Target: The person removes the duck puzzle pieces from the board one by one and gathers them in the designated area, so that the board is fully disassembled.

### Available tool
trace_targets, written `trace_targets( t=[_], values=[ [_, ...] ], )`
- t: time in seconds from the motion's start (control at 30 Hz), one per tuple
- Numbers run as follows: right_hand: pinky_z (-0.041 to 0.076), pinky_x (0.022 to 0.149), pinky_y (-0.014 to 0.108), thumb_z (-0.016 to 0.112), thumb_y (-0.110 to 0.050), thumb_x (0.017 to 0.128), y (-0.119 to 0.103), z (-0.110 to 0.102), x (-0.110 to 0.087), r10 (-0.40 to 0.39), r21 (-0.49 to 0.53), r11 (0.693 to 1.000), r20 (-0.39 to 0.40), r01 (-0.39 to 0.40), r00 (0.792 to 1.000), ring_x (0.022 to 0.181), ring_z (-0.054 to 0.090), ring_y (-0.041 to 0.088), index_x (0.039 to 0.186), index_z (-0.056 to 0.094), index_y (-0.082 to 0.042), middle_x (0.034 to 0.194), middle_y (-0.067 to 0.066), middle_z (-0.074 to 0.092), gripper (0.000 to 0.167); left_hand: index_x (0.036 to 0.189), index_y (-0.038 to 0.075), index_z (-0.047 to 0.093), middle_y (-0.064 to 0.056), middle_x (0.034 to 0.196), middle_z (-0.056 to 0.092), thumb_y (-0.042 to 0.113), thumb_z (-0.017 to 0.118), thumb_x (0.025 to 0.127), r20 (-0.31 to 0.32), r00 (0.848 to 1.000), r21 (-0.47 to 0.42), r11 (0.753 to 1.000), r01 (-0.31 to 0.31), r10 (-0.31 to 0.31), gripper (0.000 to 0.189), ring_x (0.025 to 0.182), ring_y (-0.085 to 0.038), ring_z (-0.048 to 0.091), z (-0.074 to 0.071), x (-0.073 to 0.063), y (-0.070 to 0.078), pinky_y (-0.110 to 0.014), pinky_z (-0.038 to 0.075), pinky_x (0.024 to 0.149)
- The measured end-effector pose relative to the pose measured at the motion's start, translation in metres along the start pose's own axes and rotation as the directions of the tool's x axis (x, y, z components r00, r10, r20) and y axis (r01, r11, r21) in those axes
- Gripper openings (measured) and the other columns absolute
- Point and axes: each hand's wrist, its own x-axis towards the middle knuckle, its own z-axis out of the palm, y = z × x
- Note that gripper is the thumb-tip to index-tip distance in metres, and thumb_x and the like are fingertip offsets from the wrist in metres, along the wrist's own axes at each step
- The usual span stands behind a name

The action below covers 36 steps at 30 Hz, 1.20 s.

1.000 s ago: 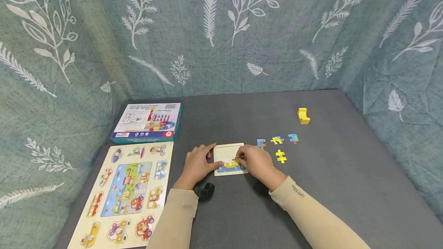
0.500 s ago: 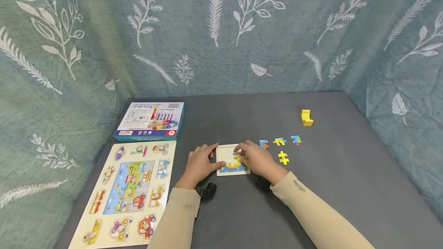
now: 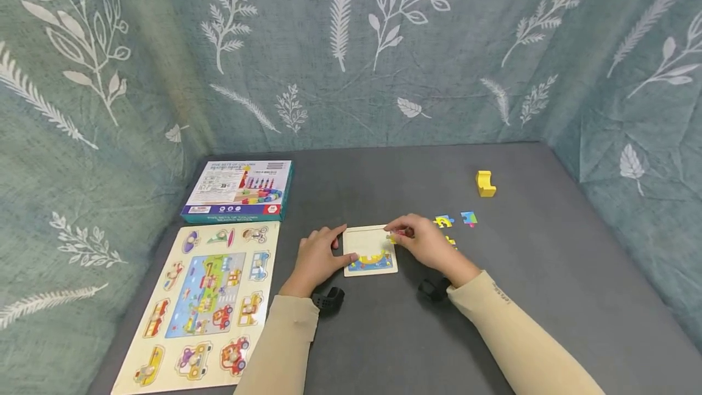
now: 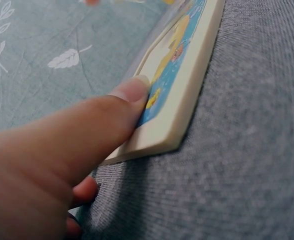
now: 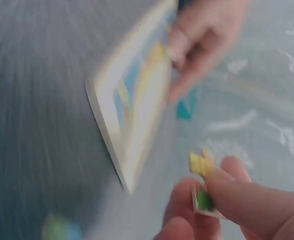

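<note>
A small wooden puzzle tray (image 3: 368,272) lies in the middle of the table, its lower part filled with blue and yellow pieces. At its left side my left hand (image 3: 317,261) holds it, the thumb (image 4: 129,92) pressing on the lower left rim. My right hand (image 3: 425,242) is over the tray's upper right edge. Its fingers and thumb pinch a jigsaw piece (image 5: 202,164) with yellow on it. A green patch (image 5: 204,201) also shows between those fingers; I cannot tell whether it belongs to a second piece.
Right of the tray lie loose pieces: a yellow one (image 3: 444,221), a blue-green one (image 3: 468,218) and one partly hidden by my hand. A yellow block (image 3: 485,184) stands farther back. At left are a boxed toy (image 3: 238,191) and a large peg puzzle board (image 3: 200,303).
My right hand has drawn away from the tray's inside to the right and lifted, with the piece in its fingers. It now covers some loose pieces. The left hand stays put.
</note>
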Motion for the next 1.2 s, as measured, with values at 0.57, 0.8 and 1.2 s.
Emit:
trace_targets(
  t=[0.57,0.8,1.2],
  values=[
    [0.053,0.070,0.035,0.076,-0.001,0.094,0.076,-0.099,-0.061,0.324,-0.074,0.943,-0.020,-0.324,0.946,0.076,0.066,0.017,0.099,0.073,0.001,0.089,0.008,0.070,0.006,0.151,0.007,0.056,-0.002,0.086,0.046,0.041,0.087,0.086,0.019,1.000,-0.016,1.000,0.003,-0.003,0.080,0.088,-0.023,0.043,-0.001,0.000,0.004,-0.047,0.029,0.083],
    [0.053,0.075,0.045,0.079,-0.001,0.091,0.082,-0.087,-0.070,0.203,-0.262,0.937,-0.132,-0.232,0.970,0.080,0.064,0.027,0.097,0.076,0.001,0.089,0.011,0.063,0.007,0.153,0.008,0.055,-0.001,0.086,0.046,0.041,0.088,0.086,0.014,1.000,-0.021,1.000,-0.002,0.003,0.082,0.086,-0.022,0.043,0.002,0.000,0.005,-0.046,0.028,0.083],
    [0.052,0.069,0.035,0.075,-0.006,0.097,0.091,-0.087,-0.071,0.352,-0.086,0.924,-0.194,-0.373,0.916,0.079,0.067,0.023,0.104,0.075,0.004,0.093,0.015,0.070,0.013,0.155,0.009,0.052,-0.002,0.086,0.046,0.042,0.088,0.086,0.012,1.000,-0.030,0.999,0.012,-0.011,0.085,0.087,-0.023,0.044,0.001,0.001,0.005,-0.046,0.029,0.083]
  ],
)
